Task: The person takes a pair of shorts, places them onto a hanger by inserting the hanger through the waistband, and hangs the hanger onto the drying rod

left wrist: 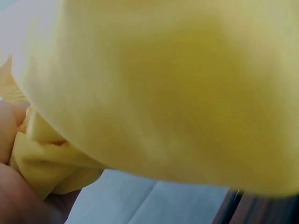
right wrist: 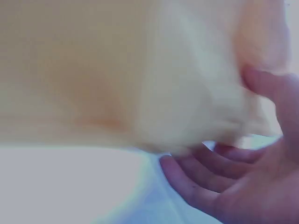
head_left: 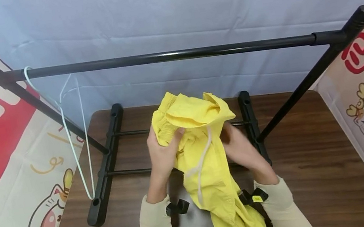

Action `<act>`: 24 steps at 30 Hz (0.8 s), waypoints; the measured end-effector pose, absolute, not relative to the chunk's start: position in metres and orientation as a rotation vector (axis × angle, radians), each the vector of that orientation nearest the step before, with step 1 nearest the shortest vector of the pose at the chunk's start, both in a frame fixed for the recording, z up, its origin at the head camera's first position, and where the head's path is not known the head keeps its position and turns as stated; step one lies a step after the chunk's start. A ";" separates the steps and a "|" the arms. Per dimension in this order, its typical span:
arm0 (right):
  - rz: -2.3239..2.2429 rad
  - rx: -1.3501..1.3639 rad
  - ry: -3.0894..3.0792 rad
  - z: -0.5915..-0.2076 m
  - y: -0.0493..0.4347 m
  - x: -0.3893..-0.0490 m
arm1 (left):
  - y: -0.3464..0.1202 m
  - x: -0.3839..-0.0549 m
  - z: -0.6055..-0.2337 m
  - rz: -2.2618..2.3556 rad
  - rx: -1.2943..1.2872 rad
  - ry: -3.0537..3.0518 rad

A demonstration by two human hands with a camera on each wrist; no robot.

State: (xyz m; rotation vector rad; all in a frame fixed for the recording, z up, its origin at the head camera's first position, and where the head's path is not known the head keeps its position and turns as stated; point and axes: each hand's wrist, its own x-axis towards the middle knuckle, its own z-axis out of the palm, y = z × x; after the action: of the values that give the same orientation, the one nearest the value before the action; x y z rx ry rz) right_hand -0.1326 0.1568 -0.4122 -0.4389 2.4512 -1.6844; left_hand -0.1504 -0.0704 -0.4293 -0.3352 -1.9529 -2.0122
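Note:
A pair of yellow drawstring pants (head_left: 210, 173) hangs between the two hands in the head view, waist opening at the top, a pale cord dangling down its front. The left hand (head_left: 163, 152) grips the waist at its left side, thumb over the cloth. At the right side the right hand (head_left: 239, 146) holds the fabric, partly hidden behind it. In the right wrist view the right hand (right wrist: 252, 182) has its thumb on the cloth and its fingers curled below. Blurred yellow cloth (left wrist: 177, 102) fills most of the left wrist view.
A black rack stands on the brown wooden table (head_left: 307, 172), its top bar (head_left: 172, 55) crossing beyond the hands. One white hanger (head_left: 67, 128) hangs at the bar's left end. Black base feet (head_left: 105, 174) flank the work area. A pale curtain (head_left: 164, 8) covers the back.

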 end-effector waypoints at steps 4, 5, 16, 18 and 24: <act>-2.107 -0.416 2.341 -0.393 0.171 -0.133 | -0.079 -0.151 -0.425 -1.995 -0.258 -1.997; -2.224 -0.496 2.306 -0.391 0.174 -0.133 | -0.080 -0.151 -0.425 -2.007 -0.251 -2.001; -2.153 -0.966 2.565 -0.386 0.171 -0.137 | -0.085 -0.144 -0.426 -2.104 -0.437 -2.104; -2.115 -0.790 2.638 -0.392 0.167 -0.137 | -0.086 -0.142 -0.426 -2.119 -0.490 -2.087; -1.911 -0.178 2.737 -0.421 0.162 -0.142 | -0.088 -0.141 -0.424 -2.219 -0.639 -1.820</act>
State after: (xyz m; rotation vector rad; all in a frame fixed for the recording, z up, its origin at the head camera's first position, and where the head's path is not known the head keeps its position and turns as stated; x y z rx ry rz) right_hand -0.1418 0.1624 -0.4214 -0.1776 2.7372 -1.9107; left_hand -0.1405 -0.0877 -0.4236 -0.6388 -1.8205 -2.2194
